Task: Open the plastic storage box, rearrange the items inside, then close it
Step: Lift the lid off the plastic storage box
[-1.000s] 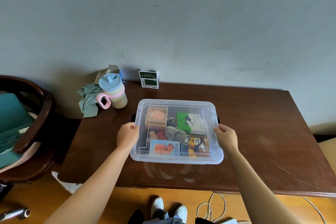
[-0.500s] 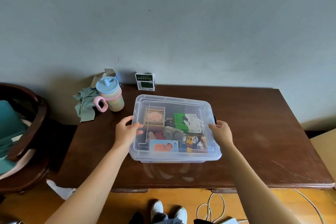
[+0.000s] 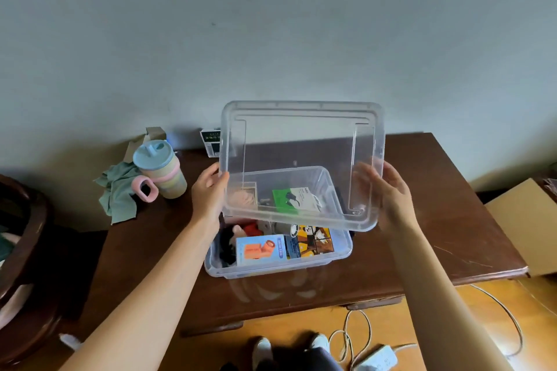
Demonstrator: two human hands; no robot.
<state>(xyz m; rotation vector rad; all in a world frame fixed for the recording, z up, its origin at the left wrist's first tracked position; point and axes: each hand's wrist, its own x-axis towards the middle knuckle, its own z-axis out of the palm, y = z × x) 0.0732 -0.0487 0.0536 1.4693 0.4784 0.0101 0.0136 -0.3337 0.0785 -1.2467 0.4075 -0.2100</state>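
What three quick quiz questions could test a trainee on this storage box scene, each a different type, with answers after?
1. True or false: the clear lid is lifted off the storage box.
2. Which hand grips the lid's edge nearer the cup? A) left hand B) right hand
3. Fill in: the carton lying at the near wall inside the box, the blue carton, shows an ______ object on its front.

Key: 1 true; 2 A; 3 orange.
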